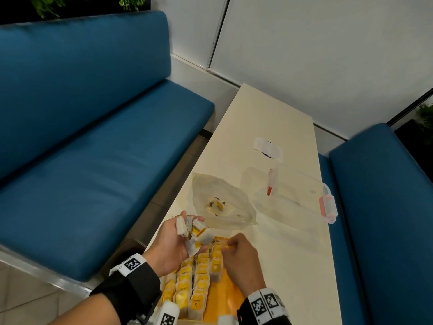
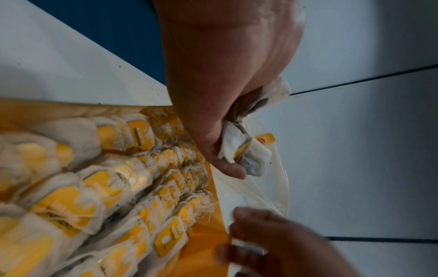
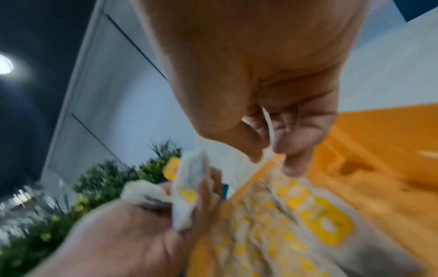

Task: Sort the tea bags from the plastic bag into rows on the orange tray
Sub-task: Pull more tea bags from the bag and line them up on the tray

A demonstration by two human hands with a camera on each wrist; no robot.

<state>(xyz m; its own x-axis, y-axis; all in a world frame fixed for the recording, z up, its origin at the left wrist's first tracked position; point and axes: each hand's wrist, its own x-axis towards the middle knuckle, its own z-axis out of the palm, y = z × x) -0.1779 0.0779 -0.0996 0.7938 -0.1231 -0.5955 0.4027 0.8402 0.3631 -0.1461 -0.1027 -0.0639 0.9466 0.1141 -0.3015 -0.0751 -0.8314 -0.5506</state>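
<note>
On cream table (image 1: 269,118), orange tray (image 1: 230,299) holds tea-bag rows (image 1: 199,275); left hand (image 1: 173,242) cups loose tea bags (image 1: 196,231), right fingers (image 3: 294,138) pinch one

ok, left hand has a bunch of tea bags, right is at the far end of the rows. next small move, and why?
Probably set the piece pinched in the right hand down at the far end of the rightmost row of tea bags. That hand hovers right there, bare orange tray lies beside the rows, and the left hand holds a cluster of tea bags awaiting placement.
</note>
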